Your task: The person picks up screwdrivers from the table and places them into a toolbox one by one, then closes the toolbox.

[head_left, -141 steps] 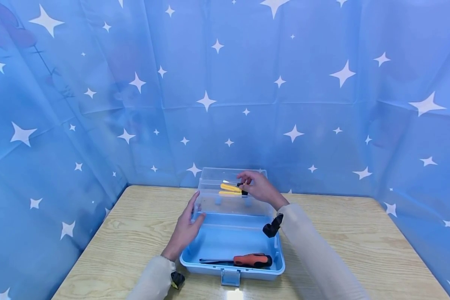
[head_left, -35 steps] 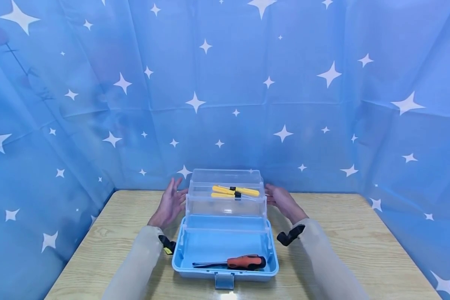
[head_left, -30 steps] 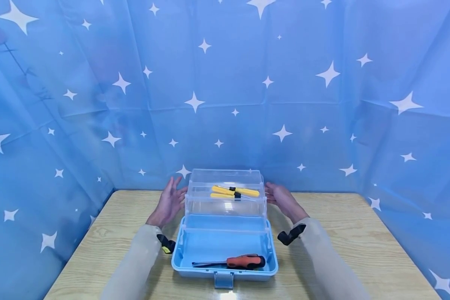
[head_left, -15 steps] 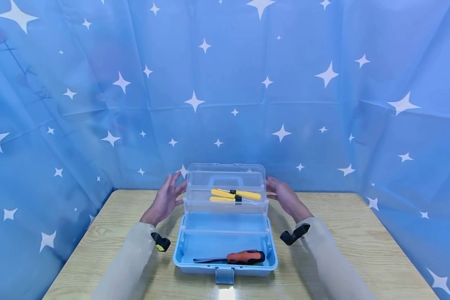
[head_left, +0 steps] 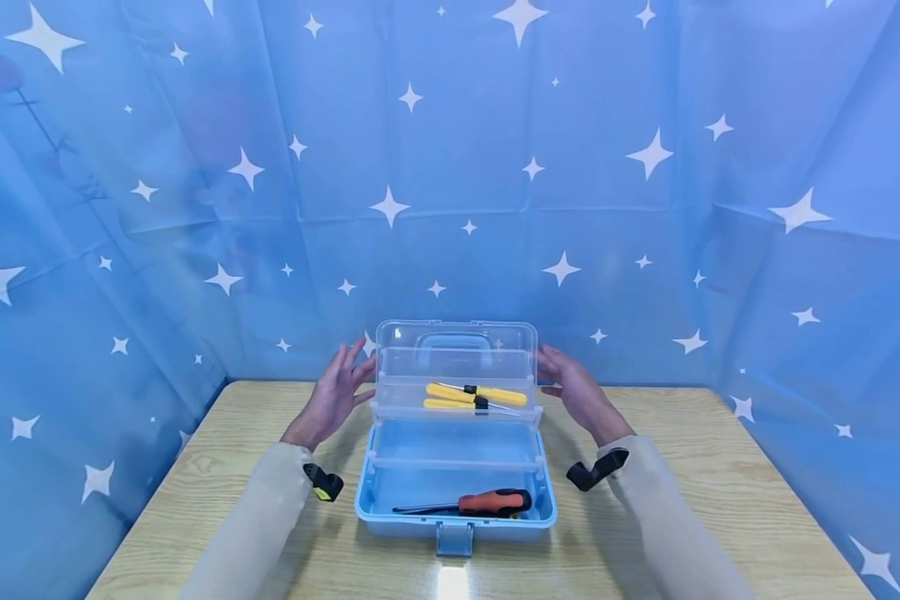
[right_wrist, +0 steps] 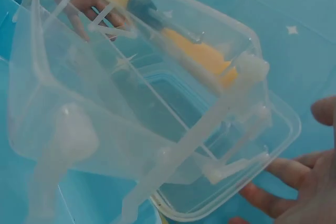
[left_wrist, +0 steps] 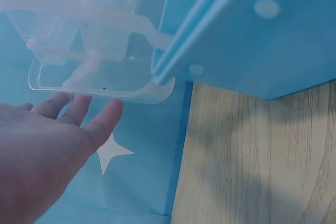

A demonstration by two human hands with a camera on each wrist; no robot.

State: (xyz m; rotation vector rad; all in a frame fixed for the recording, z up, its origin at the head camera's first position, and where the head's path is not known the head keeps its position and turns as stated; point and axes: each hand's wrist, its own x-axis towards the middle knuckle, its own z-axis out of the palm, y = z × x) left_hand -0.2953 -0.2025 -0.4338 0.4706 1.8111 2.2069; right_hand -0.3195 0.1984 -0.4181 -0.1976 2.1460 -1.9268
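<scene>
A light blue toolbox stands unfolded on the table, its clear lid raised at the back. Two yellow-handled screwdrivers lie crossed in a clear tray. Down in the blue base is a larger screwdriver with an orange and black handle. At the lid's left side is my left hand, fingers extended, fingertips right at the lid's rim. My right hand mirrors it on the right, loosely spread, its fingertips behind the lid's edge. Neither hand encloses anything.
A light blue latch hangs at the toolbox's front. The wood-grain table extends to both sides. A blue star-patterned curtain rises close behind the lid.
Earlier my right hand was at the yellow screwdrivers in the tray. Since then both hands have gone to the lid's sides, and the lid has tilted up, bringing its handle into sight.
</scene>
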